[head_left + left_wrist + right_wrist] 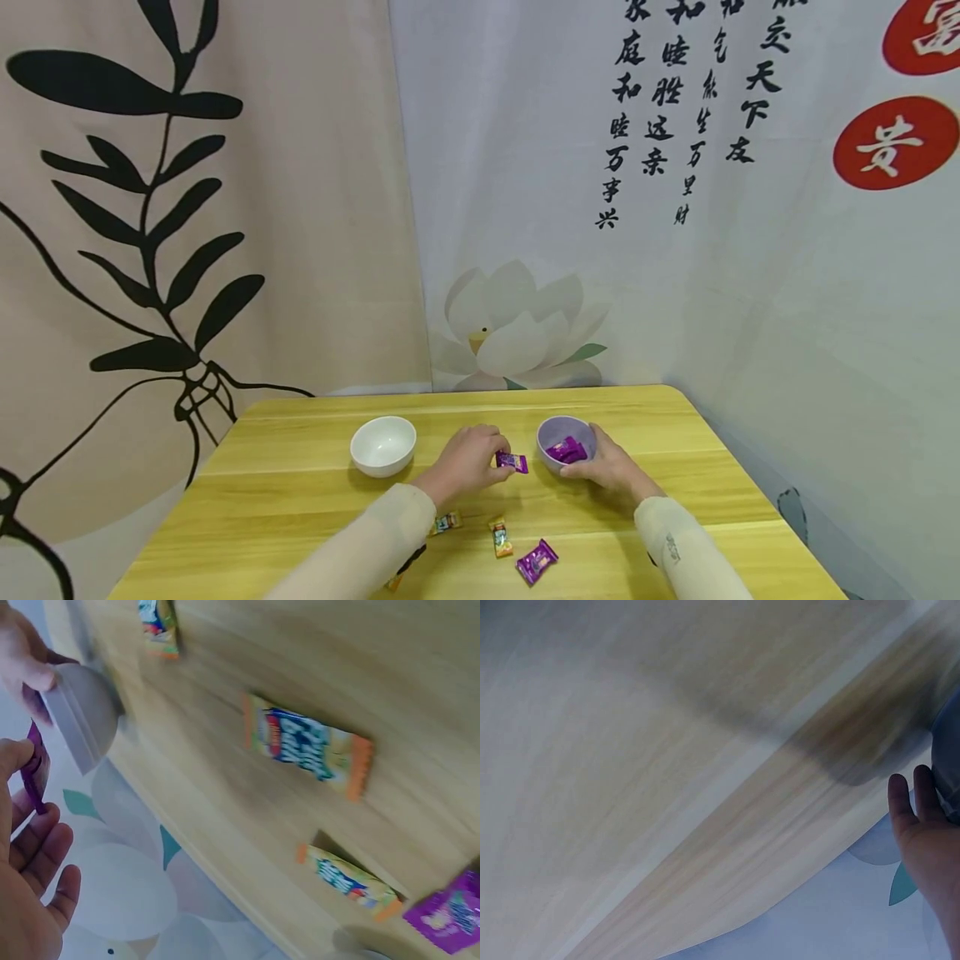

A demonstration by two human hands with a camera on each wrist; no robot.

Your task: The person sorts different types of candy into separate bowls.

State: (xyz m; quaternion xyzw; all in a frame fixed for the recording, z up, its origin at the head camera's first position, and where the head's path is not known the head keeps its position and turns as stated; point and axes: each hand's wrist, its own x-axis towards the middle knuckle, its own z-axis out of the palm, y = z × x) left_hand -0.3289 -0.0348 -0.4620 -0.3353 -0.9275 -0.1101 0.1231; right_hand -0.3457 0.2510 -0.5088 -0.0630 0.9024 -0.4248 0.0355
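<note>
My left hand point(469, 460) pinches a small purple-wrapped candy point(513, 462) between thumb and fingers, just left of a light purple bowl point(557, 428). In the left wrist view that candy point(36, 772) is held edge-on, the other fingers loosely spread below it. My right hand point(613, 468) grips the purple bowl by its right side, thumb at the near wall and fingers behind the rim. Several purple-wrapped candies point(567, 450) lie inside this bowl. The right wrist view catches only part of the right hand point(930, 844) and a dark edge of the bowl point(948, 754).
A white bowl point(383, 446) stands at the back left of the wooden table point(285, 475). Nearer me lie a purple candy point(537, 562), a yellow-wrapped candy point(500, 537) and another yellow one point(447, 523) beside my left sleeve. A printed cloth hangs behind the table.
</note>
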